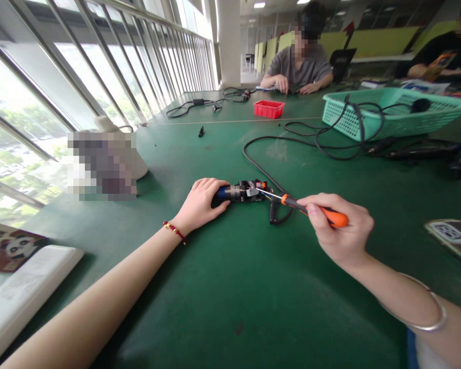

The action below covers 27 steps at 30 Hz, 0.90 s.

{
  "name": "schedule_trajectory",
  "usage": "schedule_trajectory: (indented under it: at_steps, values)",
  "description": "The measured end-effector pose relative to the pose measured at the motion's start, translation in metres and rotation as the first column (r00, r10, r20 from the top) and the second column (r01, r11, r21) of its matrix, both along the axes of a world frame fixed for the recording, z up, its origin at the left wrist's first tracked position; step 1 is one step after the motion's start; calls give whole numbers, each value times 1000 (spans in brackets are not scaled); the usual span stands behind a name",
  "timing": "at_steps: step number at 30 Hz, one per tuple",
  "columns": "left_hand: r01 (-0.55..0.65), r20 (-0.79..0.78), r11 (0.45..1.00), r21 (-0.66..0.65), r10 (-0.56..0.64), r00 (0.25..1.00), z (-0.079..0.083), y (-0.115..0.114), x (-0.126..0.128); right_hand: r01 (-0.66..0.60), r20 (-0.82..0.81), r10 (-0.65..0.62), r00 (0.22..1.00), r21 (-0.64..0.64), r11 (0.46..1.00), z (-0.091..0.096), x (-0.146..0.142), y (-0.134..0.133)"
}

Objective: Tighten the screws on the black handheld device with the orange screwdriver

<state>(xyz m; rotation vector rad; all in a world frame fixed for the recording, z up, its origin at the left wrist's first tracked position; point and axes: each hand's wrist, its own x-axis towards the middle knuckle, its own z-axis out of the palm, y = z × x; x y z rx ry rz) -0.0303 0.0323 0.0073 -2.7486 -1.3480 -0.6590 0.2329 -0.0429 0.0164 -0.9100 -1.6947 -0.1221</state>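
Left forearm (122,287), left fingers (214,183) curled around dark cylindrical device (238,192), right fingers (318,217) closed around orange screwdriver (294,204)

Your left hand (204,201) covers one end of the dark device (238,192); the tip of your screwdriver (300,206) is too small to place exactly. The phone (454,239) runs past your view's right edge, the white block (32,302) past its left.
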Motion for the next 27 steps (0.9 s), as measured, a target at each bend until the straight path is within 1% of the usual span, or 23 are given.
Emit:
schedule_trajectory:
  at_steps: [4,11,17,20,22,24,27]
  values:
    - [2,3,1000,1,-2,1000,0,0,0,-39,8,40,999,-17,999,-1,0,0]
    - [3,10,1000,3,-3,1000,0,0,0,-46,13,46,999,-32,998,1,-3,0]
    - [5,12,1000,-6,-4,1000,0,0,0,-44,19,46,999,-87,995,0,-3,-1]
    - [3,11,1000,0,-3,1000,0,0,0,-46,-31,42,999,-146,988,1,-3,0]
    - [1,8,1000,-1,-1,1000,1,0,0,-63,-92,46,995,-187,980,5,-3,2]
    - [-1,8,1000,-7,1,1000,1,-1,-1,-67,-121,43,992,-203,977,12,-4,5]
    - [-5,9,1000,-12,5,1000,1,-1,-1,-28,-51,17,999,-209,977,31,-5,11]
